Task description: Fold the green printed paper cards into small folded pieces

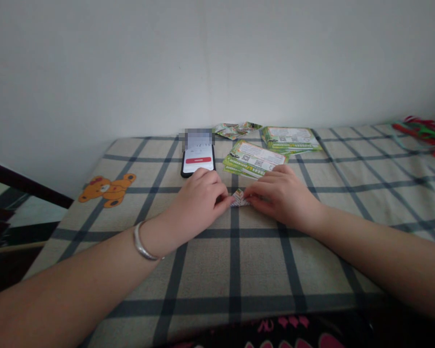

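Checked tablecloth point(239, 261), white wall behind; both forearms reached in flat. Left hand point(199, 200) and right hand point(281, 195) curled nearly closed, fingertips pinching small folded paper point(239, 199) between them, phone point(198, 162) just beyond

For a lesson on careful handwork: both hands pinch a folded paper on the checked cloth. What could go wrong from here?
The folded paper is pinched between the left hand and right hand; a slip could skew the crease. The cloth may give, leaving the crease weak. The phone lies close behind the left hand; a nudge might shift it.
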{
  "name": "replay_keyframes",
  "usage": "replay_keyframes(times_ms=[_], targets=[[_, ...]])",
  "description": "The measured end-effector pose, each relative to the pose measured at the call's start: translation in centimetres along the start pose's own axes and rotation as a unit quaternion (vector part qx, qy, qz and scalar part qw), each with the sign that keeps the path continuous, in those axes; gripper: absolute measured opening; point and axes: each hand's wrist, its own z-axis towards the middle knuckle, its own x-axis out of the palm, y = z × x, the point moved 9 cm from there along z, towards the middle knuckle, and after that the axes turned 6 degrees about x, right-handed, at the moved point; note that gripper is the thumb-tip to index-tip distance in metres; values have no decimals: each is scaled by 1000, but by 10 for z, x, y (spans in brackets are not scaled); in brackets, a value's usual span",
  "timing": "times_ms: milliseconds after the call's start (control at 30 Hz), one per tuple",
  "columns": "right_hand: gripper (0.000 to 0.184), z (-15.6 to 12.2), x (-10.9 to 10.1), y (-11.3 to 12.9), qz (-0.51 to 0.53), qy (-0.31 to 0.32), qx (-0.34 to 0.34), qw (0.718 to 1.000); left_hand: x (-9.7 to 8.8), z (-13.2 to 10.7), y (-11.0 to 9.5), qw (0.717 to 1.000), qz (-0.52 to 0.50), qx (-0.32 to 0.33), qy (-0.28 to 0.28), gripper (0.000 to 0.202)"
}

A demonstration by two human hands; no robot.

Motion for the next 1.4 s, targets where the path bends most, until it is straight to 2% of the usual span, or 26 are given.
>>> replay_keyframes(times_ms=[200, 333, 433, 733, 1067, 1400], targets=[[20, -6, 3, 1, -13, 33, 19, 999, 1, -2, 1, 1000, -5, 1, -10, 17], [19, -6, 1, 1, -26, 27, 36, 999, 2, -3, -2, 999, 2, 32, -27, 27], [19, -5, 2, 0, -30, 28, 40, 998, 7, -4, -5, 998, 17, 57, -15, 28], [18, -7, 1, -1, -22, 51, 52, 997, 2, -3, -2, 998, -51, 43, -4, 24], [16, -8, 0, -1, -44, 54, 90, 993, 6, -2, -2, 998, -34, 46, 4, 24], [17, -7, 4, -6, 2, 72, 110, 991, 4, -1, -9, 998, -19, 62, 14, 21]])
